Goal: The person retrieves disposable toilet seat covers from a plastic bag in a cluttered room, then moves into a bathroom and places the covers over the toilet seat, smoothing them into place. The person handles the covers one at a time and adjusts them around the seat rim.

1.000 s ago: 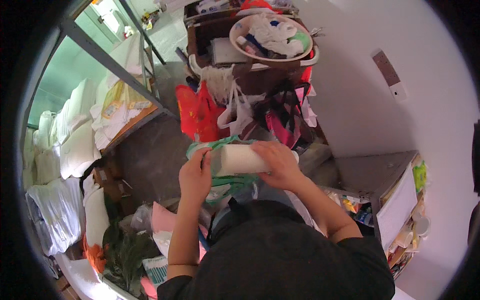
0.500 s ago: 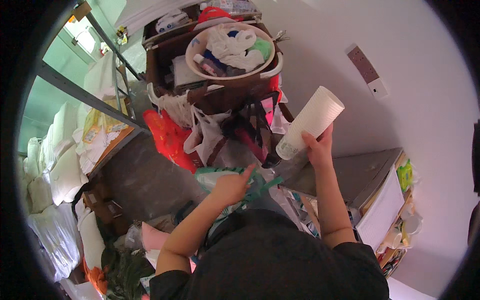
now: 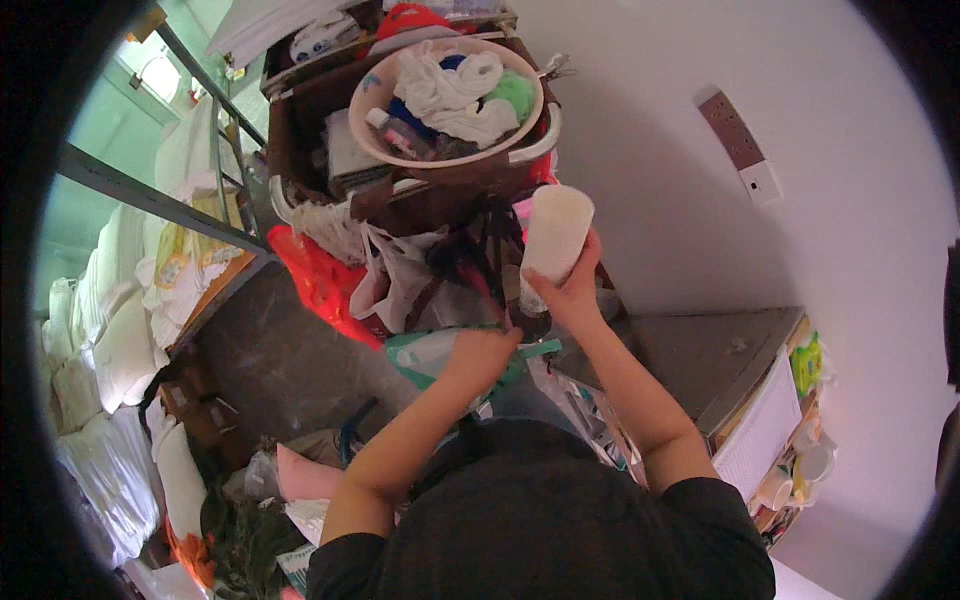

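Note:
A tall stack of white paper cups point(image 3: 556, 232) is held in my right hand point(image 3: 576, 292), its thumb across the near side and its fingers wrapped behind. The stack stands nearly upright, its lower end close to my left hand. My left hand point(image 3: 485, 360) is closed at the top of a green and white plastic bag point(image 3: 418, 352), which hangs in front of my body. Part of the bag is hidden behind that hand and forearm. What the left fingertips touch at the bag's edge is hard to make out.
Ahead stands a brown cart point(image 3: 300, 150) carrying a pink basin point(image 3: 360, 130) of cloths and a bottle. Red point(image 3: 318, 285) and white plastic bags point(image 3: 390, 285) hang from it. A grey-topped cabinet point(image 3: 700, 355) is at right by the wall. Bedding and a metal bed frame point(image 3: 165, 200) line the left.
My right hand has brought the cup stack left and tipped it more upright, closer to my left hand. The left hand has shifted slightly right, its raised index finger now lower.

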{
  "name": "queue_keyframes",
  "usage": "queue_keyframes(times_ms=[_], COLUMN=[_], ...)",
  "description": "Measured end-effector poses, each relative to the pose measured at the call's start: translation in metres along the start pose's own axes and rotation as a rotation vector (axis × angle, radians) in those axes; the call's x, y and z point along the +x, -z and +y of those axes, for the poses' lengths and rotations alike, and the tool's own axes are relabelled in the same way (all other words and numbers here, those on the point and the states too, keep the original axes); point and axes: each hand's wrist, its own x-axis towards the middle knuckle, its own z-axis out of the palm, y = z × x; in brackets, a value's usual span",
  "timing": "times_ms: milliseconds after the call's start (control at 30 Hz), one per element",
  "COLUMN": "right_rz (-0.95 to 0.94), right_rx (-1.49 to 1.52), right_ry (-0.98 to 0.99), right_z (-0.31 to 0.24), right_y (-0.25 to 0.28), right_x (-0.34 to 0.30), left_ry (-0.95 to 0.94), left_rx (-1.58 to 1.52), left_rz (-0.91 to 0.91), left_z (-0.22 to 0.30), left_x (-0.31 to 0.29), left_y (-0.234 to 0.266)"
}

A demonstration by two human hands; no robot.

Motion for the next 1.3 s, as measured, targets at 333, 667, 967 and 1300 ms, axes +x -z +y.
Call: queue_keyframes(times_ms=[333,667,967,1300], right_rz=[-0.615,-0.872,-1.164,-1.357], right_rx=[-0.458,-0.653,-1.156,-0.916], right_ry=[0.072,0.312,0.49,0.005], right_z=[-0.048,-0.028,0.017,0.07], right_y=[0.028,-0.006,-0.018,-0.04], right_x=[0.003,0.03,0.008,0.009], left_ry=[0.068,0.055,0.134,0.652], left_rx=[0.046,0.026,-0.14,-0.295], left_rz=[0.063,0.093,0.082,0.238], left_z=[0.001,-0.001,-0.007,-0.032], left_x=[-0.012,-0.015,-0.02,-0.139], left_y=[-0.012,-0.006,-0.015,0.016])
